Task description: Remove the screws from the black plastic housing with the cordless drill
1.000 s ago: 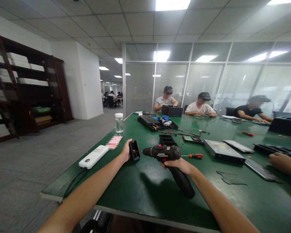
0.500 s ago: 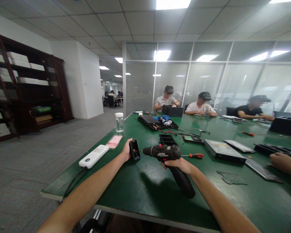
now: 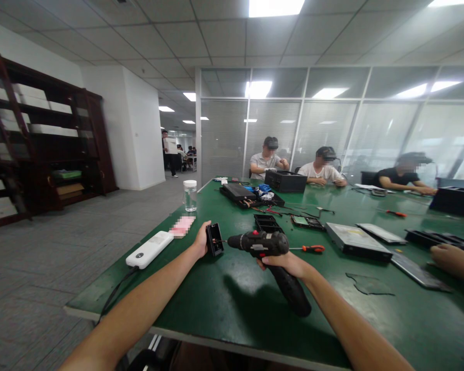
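You reach both forearms over the near edge of the green tabletop (image 3: 201, 299); your left hand (image 3: 202, 240) grips the small black case (image 3: 215, 239) by its left side, tilted, hollow face towards the drill (image 3: 259, 242); your right hand (image 3: 290, 264) wraps the drill's handle, bit pointing left at the case; bare surface lies between your 2 forearms; the orange-handled screwdriver (image 3: 313, 249) lies just right of the drill; the white device (image 3: 149, 250) lies near the left edge.

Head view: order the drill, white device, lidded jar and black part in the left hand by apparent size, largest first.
1. Drill
2. White device
3. Black part and lidded jar: too alike to rank
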{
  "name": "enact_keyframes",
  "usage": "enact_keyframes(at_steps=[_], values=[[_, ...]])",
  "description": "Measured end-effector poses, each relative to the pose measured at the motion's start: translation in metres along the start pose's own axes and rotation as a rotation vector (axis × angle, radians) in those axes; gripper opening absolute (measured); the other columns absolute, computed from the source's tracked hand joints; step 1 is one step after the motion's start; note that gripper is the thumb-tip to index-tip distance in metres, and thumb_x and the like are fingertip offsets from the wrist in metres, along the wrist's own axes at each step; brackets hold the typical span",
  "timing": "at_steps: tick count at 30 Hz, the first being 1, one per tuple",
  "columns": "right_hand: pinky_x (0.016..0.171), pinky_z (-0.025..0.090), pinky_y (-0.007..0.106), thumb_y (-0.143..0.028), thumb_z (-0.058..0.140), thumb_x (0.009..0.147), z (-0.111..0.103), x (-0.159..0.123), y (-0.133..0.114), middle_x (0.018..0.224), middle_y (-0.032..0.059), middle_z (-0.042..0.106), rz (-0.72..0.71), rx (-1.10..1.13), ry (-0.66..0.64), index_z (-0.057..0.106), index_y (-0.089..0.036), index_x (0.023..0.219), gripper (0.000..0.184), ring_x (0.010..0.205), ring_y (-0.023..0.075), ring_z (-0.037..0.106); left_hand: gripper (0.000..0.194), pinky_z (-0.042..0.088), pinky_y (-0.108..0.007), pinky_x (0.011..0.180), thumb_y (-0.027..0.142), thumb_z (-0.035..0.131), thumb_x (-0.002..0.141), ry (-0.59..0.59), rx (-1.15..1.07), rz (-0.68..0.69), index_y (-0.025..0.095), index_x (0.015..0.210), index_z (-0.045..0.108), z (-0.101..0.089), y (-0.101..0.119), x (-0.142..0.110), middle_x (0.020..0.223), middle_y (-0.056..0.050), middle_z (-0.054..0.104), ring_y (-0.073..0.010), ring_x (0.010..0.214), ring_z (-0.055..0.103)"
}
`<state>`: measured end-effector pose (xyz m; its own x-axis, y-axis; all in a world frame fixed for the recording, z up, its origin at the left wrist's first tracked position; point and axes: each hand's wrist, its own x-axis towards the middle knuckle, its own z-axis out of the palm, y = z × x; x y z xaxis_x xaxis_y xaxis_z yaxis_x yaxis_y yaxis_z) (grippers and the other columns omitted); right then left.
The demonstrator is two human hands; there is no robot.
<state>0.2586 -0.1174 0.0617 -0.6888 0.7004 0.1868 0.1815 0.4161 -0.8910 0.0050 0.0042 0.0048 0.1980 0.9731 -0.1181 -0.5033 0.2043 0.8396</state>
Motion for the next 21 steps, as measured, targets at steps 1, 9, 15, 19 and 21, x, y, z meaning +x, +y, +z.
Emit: enact_keyframes(at_steps=[1,9,15,19,21], values=[[0.069,0.035,0.028,-0.029,0.045,0.071,-0.0001,-0.0001,-0.0004,0.071,0.0041,0.050,0.000,-0.012,0.000,0.052,-0.009,0.077,0.022,0.068,0.0124,0.046,0.035,0.040,-0.029,0.048,0.049,0.043,0.057,0.001,-0.001,-0.001,0.015,0.060,0.047,-0.0001,-0.0001,0.0002,0.050,-0.002,0.050,-0.0151,0.044,0.049],[0.069,0.034,0.028,-0.029,0.044,0.072,-0.0013,0.0002,0.0001,0.070,0.0040,0.049,-0.006,-0.035,-0.014,0.051,-0.009,0.076,0.022,0.068,0.0124,0.045,0.033,0.039,-0.028,0.046,0.048,0.044,0.058,0.016,-0.026,-0.014,0.015,0.058,0.047,0.0024,0.0019,-0.0017,0.048,-0.001,0.049,-0.0138,0.041,0.048],[0.068,0.034,0.028,-0.028,0.044,0.071,0.0001,-0.0002,-0.0018,0.069,0.0039,0.049,-0.012,-0.031,-0.005,0.052,-0.009,0.075,0.021,0.067,0.0120,0.045,0.032,0.038,-0.026,0.044,0.046,0.043,0.060,0.041,-0.043,-0.020,0.015,0.059,0.047,0.0057,0.0028,-0.0063,0.047,-0.001,0.048,-0.0130,0.041,0.047],[0.068,0.034,0.027,-0.029,0.044,0.071,0.0007,-0.0002,-0.0028,0.069,0.0036,0.049,-0.005,-0.023,0.002,0.052,-0.009,0.074,0.022,0.066,0.0117,0.045,0.032,0.038,-0.025,0.043,0.046,0.044,0.060,0.038,-0.039,-0.009,0.014,0.059,0.048,0.0053,0.0018,-0.0054,0.047,-0.001,0.048,-0.0128,0.041,0.047],[0.067,0.034,0.027,-0.030,0.045,0.070,0.0007,-0.0001,-0.0026,0.068,0.0035,0.049,0.003,-0.022,0.003,0.052,-0.009,0.074,0.022,0.066,0.0117,0.045,0.032,0.037,-0.025,0.042,0.046,0.044,0.060,0.033,-0.033,-0.005,0.014,0.059,0.048,0.0044,0.0012,-0.0042,0.047,-0.001,0.048,-0.0124,0.040,0.047]])
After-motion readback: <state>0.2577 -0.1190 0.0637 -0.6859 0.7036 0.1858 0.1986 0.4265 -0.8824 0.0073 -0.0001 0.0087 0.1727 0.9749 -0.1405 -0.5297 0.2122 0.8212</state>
